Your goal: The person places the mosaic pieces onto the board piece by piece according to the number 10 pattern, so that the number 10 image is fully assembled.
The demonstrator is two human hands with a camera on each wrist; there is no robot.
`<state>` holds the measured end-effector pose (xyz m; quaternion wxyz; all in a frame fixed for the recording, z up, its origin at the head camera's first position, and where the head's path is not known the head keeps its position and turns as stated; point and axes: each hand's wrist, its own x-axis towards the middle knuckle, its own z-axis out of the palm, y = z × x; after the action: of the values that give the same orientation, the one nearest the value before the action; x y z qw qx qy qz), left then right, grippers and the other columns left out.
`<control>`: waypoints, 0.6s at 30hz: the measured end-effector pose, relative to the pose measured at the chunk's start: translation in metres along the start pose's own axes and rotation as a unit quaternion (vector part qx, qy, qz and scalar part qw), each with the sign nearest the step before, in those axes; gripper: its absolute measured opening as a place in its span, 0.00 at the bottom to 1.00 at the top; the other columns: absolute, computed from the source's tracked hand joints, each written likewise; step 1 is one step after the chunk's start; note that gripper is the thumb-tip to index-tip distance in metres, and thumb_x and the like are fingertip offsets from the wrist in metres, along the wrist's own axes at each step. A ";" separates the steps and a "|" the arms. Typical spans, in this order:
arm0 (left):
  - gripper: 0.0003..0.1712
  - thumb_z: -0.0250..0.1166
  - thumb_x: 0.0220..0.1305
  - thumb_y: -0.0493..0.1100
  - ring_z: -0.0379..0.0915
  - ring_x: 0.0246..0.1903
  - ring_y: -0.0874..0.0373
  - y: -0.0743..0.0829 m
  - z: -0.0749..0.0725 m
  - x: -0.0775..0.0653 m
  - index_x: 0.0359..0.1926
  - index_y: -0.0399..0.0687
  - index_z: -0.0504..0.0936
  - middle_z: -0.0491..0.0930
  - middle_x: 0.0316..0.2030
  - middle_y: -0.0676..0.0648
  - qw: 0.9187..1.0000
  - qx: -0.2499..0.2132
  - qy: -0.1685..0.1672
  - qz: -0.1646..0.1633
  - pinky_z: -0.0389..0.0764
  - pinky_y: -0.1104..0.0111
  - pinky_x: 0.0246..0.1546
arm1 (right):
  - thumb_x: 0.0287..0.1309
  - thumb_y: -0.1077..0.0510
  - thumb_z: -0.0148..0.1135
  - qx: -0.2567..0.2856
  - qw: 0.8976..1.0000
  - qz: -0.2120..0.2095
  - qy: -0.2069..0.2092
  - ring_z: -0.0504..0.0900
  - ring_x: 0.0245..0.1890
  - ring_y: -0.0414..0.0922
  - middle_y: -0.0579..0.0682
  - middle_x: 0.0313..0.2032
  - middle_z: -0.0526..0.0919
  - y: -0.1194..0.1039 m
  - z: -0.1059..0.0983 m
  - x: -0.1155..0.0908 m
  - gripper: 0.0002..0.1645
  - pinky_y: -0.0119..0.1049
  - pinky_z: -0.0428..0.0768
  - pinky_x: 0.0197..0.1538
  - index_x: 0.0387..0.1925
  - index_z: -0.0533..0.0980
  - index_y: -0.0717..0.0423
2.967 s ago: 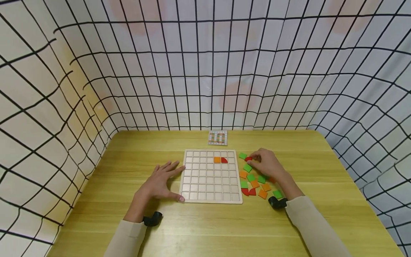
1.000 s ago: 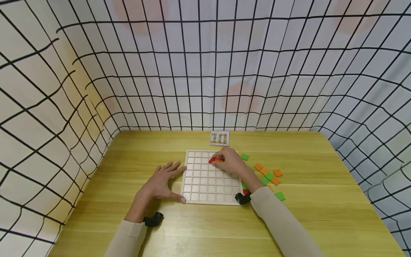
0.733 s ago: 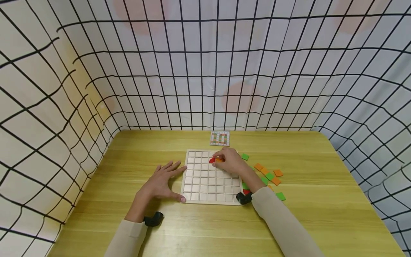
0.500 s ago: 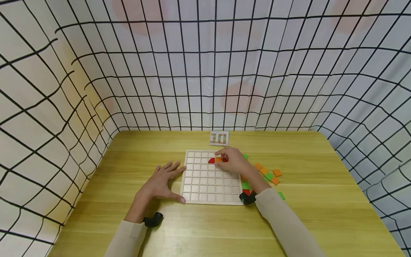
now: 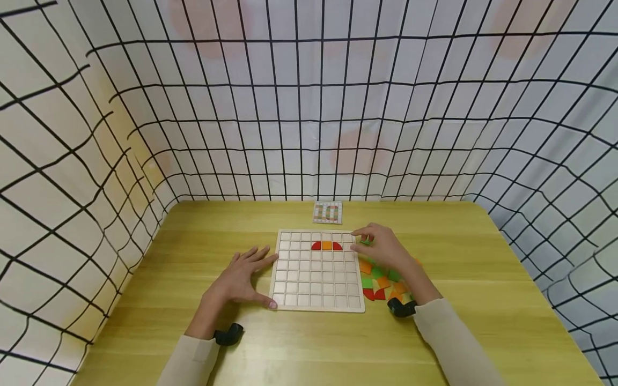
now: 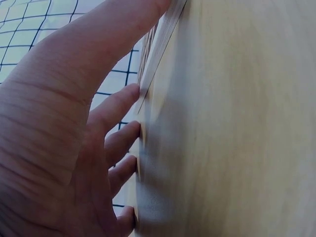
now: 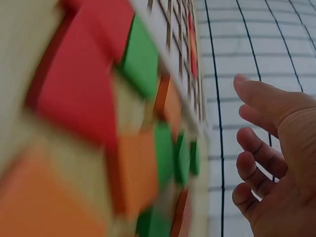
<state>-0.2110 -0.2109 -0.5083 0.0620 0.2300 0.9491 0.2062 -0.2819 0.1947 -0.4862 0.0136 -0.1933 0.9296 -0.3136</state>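
Observation:
A pale wooden grid board (image 5: 316,279) lies on the table. In one of its upper rows an orange square tile (image 5: 326,245) sits between two red quarter-round tiles (image 5: 316,246), curved sides outward. My left hand (image 5: 240,279) is spread along the board's left side, its index fingertip and thumb at the edge; the left wrist view shows fingertips (image 6: 129,94) against it. My right hand (image 5: 386,249) hovers at the board's upper right edge, fingers loosely bent and holding nothing. Beneath it lie loose tiles, partly hidden by the hand and forearm, such as a green square tile (image 5: 367,283).
Red, orange and green tiles, several of each colour, crowd the table right of the board, with a red tile (image 7: 76,81) nearest in the right wrist view. A small pattern card (image 5: 327,213) lies behind the board. White curtain with black grid lines (image 5: 309,134) surrounds the table.
My right hand took a red quarter-round tile from the pile and set it left of the orange one. It has since let go and moved back right. My left hand has stayed put.

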 end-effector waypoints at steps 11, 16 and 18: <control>0.71 0.77 0.32 0.81 0.46 0.80 0.35 0.000 0.000 0.000 0.78 0.63 0.64 0.55 0.81 0.45 1.000 0.003 -0.001 0.003 0.44 0.28 0.74 | 0.64 0.42 0.71 -0.022 0.999 0.029 0.017 0.75 0.41 0.47 0.49 0.40 0.81 0.043 -0.018 -0.031 0.25 0.41 0.75 0.43 0.57 0.84 0.50; 0.71 0.77 0.32 0.82 0.45 0.80 0.35 -0.001 0.001 -0.001 0.79 0.63 0.64 0.55 0.81 0.45 1.000 0.005 -0.003 0.004 0.44 0.28 0.74 | 0.64 0.43 0.71 -0.036 0.999 0.021 0.017 0.75 0.39 0.46 0.49 0.39 0.82 0.055 -0.022 -0.044 0.26 0.40 0.76 0.43 0.56 0.84 0.54; 0.71 0.77 0.32 0.82 0.46 0.80 0.35 -0.001 0.002 0.000 0.79 0.63 0.64 0.55 0.81 0.45 1.000 0.005 -0.001 0.004 0.44 0.28 0.74 | 0.64 0.44 0.71 -0.036 0.999 0.021 0.019 0.76 0.39 0.45 0.49 0.39 0.82 0.059 -0.024 -0.050 0.26 0.40 0.77 0.43 0.57 0.84 0.54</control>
<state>-0.2108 -0.2113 -0.5104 0.0611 0.2347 0.9491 0.2010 -0.2598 0.2702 -0.5067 -0.0041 -0.1680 0.9444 -0.2827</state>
